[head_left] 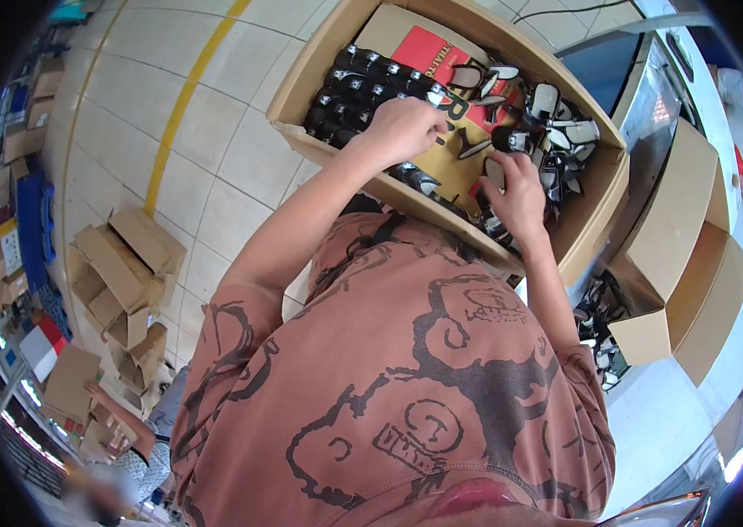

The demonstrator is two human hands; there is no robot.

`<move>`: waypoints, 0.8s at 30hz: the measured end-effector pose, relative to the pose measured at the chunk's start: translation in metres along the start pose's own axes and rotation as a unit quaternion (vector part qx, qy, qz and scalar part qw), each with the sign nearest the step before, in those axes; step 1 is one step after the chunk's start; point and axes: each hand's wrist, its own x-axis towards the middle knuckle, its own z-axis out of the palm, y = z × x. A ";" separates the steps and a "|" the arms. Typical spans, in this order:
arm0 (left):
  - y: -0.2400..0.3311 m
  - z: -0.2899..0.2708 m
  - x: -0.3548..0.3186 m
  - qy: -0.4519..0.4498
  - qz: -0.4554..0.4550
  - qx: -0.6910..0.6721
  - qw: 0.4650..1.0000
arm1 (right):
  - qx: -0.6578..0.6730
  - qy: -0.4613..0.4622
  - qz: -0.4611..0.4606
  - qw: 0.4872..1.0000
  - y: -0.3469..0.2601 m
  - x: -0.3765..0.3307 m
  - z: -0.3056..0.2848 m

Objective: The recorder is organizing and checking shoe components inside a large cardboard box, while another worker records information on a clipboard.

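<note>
Both my hands are inside a large cardboard box (587,241). My left hand (405,130) is over the neat rows of small black parts with shiny metal bits (358,95), its fingers curled; what they hold, if anything, is hidden. On the right side of the box lies a loose heap of black parts with pale oval pads (556,136). My right hand (516,191) is at the heap's near edge, thumb and fingers closed around one black part with a pale pad (495,173). Another black forked part (472,143) rests between my hands on a printed red and yellow cardboard sheet (442,167).
Right of the box, an open cardboard carton (666,241) stands on a pale surface, with more black parts (598,321) beside it. Empty-looking cartons (126,268) sit on the tiled floor at left. Farther back, another person (130,448) is at lower left, near shelving.
</note>
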 end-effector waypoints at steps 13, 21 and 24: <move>0.040 0.045 0.072 0.178 0.124 0.077 0.973 | 0.069 0.124 -0.076 0.987 0.028 0.002 -0.008; 0.035 0.037 0.055 0.234 0.169 -0.003 0.958 | 0.315 -0.007 0.052 0.948 0.008 0.005 -0.005; 0.036 0.020 0.030 0.235 0.157 -0.124 0.951 | 0.304 -0.122 0.017 0.945 0.001 0.011 0.002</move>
